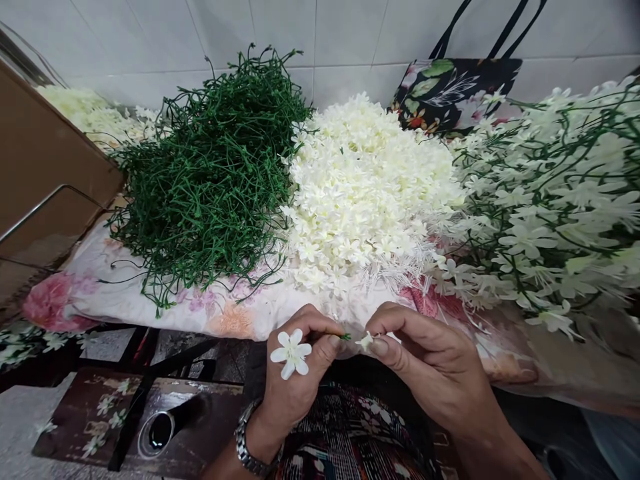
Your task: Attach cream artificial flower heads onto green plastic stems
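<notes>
left grip: left hand point(295, 380) pinched shut on a thin green stem point(345, 337), its tip poking out past the thumb
on that hand: open white flower point(291, 353) against the fingers
right grip: right hand point(430, 367) closed, thumb and forefinger nipping a small blossom point(365, 341)
where: stem tip and blossom just apart, at the edge of the floral cloth point(150, 300)
behind: stem pile point(210, 173), blossom heap point(365, 193), flowered sprays point(550, 200)
</notes>
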A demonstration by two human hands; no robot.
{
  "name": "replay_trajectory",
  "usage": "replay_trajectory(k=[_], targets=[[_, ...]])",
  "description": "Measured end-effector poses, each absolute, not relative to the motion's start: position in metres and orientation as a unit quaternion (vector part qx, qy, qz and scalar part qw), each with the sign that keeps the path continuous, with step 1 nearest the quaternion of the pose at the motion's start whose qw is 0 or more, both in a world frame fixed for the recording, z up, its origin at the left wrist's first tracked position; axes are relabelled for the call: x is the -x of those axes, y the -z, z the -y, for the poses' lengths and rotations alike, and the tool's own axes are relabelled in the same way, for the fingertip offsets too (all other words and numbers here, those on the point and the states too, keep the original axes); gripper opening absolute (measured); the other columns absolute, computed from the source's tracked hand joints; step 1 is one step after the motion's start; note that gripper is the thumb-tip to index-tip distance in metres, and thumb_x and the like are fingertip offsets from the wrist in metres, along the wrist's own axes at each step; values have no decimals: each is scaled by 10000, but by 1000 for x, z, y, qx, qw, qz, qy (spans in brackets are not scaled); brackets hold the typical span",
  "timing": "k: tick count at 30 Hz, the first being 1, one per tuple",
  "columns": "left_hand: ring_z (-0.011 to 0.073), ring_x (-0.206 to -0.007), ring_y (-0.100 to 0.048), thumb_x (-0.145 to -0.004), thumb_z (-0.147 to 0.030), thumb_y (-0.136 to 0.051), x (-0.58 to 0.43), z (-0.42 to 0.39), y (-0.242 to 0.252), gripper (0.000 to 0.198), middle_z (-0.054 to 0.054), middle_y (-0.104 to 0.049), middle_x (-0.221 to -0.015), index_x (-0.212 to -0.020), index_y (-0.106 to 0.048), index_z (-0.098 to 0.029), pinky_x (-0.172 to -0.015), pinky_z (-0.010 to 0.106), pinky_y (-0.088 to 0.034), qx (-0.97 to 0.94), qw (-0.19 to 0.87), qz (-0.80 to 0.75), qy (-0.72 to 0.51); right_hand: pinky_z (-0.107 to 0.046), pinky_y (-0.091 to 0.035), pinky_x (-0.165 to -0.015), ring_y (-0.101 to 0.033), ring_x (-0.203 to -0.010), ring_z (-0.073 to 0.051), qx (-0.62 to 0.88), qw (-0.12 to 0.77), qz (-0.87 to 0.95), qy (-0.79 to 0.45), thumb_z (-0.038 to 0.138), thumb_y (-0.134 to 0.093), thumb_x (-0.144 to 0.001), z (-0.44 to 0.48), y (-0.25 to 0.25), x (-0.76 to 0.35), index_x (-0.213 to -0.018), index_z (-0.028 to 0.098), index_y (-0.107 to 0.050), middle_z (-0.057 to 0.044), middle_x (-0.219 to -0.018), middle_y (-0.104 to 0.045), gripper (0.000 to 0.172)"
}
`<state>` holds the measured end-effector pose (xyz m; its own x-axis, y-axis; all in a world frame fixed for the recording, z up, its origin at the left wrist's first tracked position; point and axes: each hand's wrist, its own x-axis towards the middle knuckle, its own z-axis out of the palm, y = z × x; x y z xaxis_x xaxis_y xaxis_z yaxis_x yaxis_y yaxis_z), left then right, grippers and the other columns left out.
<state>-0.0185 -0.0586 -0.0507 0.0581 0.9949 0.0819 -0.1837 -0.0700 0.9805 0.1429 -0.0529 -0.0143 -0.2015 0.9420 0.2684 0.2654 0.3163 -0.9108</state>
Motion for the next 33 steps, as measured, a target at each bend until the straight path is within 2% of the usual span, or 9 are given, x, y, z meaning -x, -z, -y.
replay_trajectory(k=[7,16,33], targets=[[128,-620,-502,-806,-218,-621,19,59,48,67,0,-561,-680,-764,-669,-196,-565,242,-391,-518,517,-429,-530,-181,-406,-482,-507,-525,-81,453,416,711,-340,176,-534,-845,49,6,-140,-714,168,-581,15,-592,-556,139],[104,-546,-518,-797,-111,-564,16,54,37,121,-19,-553,-610,-707,-620,-170,-511,207,-402,-628,400,-465,-479,-178,-400,-522,-503,-567,-76,442,385,771,-251,108,-499,-843,48,7,-142,-740,153,-568,9,-621,-538,132],[104,-527,-489,-826,-145,-509,14,48,46,150,-21,-525,-583,-703,-590,-173,-501,211,-378,-672,353,-469,-452,-192,-377,-510,-489,-548,-80,462,377,747,-294,150,-500,-856,41,30,-139,-717,169,-531,25,-609,-513,143]])
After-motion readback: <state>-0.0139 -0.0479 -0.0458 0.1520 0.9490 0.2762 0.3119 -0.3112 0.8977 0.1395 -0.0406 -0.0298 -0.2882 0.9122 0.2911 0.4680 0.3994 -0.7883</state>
